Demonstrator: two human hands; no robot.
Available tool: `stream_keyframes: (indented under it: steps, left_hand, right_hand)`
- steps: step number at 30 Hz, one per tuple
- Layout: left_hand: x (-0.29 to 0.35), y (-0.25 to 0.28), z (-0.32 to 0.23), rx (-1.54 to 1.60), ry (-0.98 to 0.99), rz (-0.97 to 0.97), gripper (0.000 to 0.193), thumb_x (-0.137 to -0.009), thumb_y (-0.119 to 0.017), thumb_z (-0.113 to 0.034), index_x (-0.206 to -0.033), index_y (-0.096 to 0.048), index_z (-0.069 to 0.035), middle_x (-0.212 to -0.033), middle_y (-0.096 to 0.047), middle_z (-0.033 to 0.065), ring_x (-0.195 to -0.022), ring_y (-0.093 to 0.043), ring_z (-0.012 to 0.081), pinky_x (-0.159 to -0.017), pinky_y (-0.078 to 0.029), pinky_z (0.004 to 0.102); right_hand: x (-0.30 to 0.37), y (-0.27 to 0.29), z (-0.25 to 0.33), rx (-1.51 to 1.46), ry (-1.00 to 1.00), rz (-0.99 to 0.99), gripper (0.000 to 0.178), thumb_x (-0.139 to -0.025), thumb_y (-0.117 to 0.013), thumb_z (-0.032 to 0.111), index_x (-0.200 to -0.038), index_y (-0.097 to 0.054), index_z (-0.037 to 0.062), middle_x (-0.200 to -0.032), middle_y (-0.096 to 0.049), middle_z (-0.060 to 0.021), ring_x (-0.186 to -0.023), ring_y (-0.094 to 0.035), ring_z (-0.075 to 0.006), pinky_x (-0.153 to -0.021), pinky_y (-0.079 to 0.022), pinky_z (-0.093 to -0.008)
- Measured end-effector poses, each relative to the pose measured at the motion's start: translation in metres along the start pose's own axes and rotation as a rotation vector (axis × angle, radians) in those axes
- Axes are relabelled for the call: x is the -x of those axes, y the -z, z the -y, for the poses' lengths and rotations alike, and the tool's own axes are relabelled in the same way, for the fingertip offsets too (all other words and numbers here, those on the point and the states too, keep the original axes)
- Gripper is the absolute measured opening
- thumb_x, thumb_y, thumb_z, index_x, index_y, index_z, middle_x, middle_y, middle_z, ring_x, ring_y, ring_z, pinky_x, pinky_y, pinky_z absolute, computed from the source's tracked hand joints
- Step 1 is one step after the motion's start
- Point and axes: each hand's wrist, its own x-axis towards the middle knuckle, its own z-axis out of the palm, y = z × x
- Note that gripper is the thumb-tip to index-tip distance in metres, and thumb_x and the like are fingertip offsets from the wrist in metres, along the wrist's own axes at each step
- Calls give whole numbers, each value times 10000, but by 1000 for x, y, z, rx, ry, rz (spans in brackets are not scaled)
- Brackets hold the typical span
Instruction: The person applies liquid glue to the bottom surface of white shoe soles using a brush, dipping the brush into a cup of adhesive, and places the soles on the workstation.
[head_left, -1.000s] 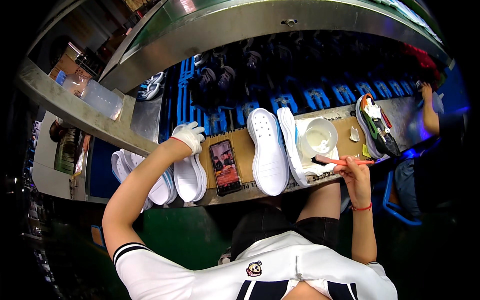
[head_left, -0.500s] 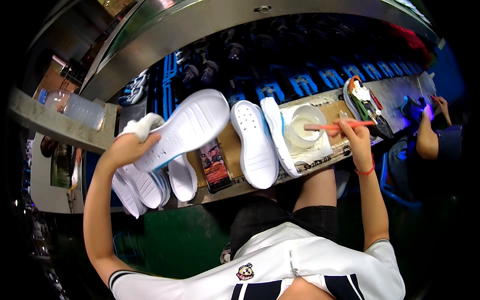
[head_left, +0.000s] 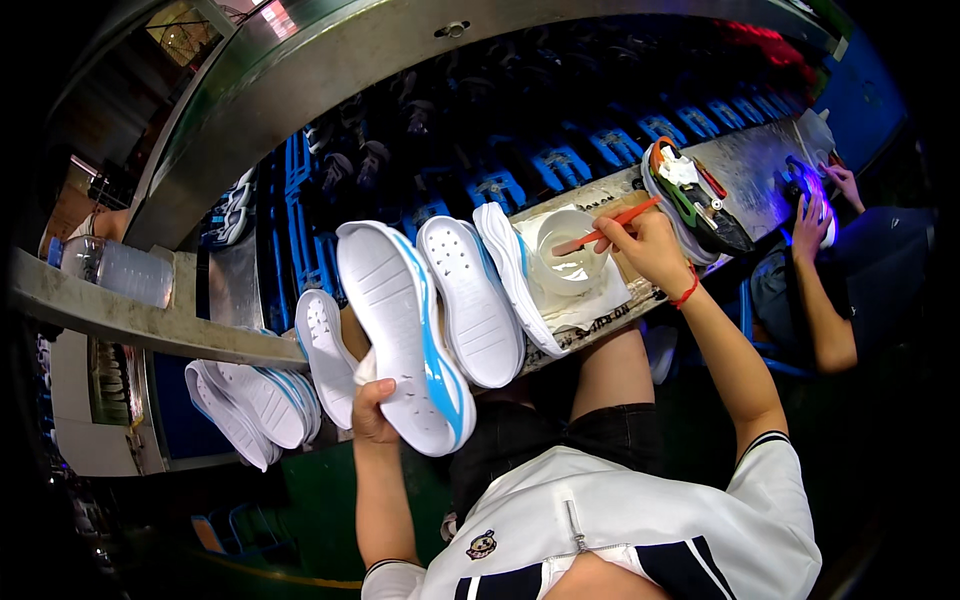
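Note:
My left hand (head_left: 374,412) grips a white shoe sole (head_left: 395,320) with a blue side stripe, its hollow inner face upward. White material shows by the fingers of that hand. In my right hand (head_left: 648,248) is an orange-red brush (head_left: 636,211), its end inside a white bowl (head_left: 566,276) of whitish liquid. Between hand and bowl lie another flat sole (head_left: 470,305) and a sole tilted on its side (head_left: 512,275). One more sole (head_left: 325,350) rests left of the held one.
A stack of soles (head_left: 262,400) sits at the bench's left end. Right of the bowl is a dark shoe-shaped piece (head_left: 695,205) with orange and green parts. Blue racks (head_left: 560,168) run behind the bench. A co-worker (head_left: 840,270) handles a shoe at far right.
My left hand has brought the sole down and toward me, turning its hollow face and blue stripe into view. The brush stays at the bowl in my right hand.

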Motion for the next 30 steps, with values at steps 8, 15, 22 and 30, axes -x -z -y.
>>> stream_keyframes:
  steps: [8,15,22,30]
  left_hand:
    - [-18,-20,41,499,104,85,513,-880,-435,-297,-1282,-465,20,-1243,-556,179,-1126,-552,308,-998,-402,433]
    - [-24,-53,41,151,140,171,520,-948,-406,-357,-1326,-415,-1,-1254,-547,129,-1123,-557,222,-955,-449,357]
    - [-25,-65,46,24,182,143,609,-919,-450,-422,-1351,-353,-3,-1239,-536,130,-1090,-569,188,-925,-465,327]
    - [-14,-46,44,99,343,269,574,-938,-415,-397,-1341,-380,10,-1263,-519,181,-1068,-590,233,-906,-482,357]
  right_hand:
    - [-1,14,14,-204,3,45,226,-903,-560,145,-922,-654,-60,-715,-677,-81,-638,-580,-83,-611,-452,-206]
    - [10,11,40,-429,161,75,223,-930,-523,134,-941,-636,-58,-785,-670,-116,-688,-632,-128,-625,-471,-228]
    - [19,-8,75,-225,399,210,163,-892,-565,103,-907,-657,-30,-771,-679,-102,-747,-659,-149,-675,-498,-254]
    - [-7,-1,74,-229,291,53,206,-888,-560,120,-875,-679,-47,-739,-685,-101,-709,-669,-150,-673,-514,-248]
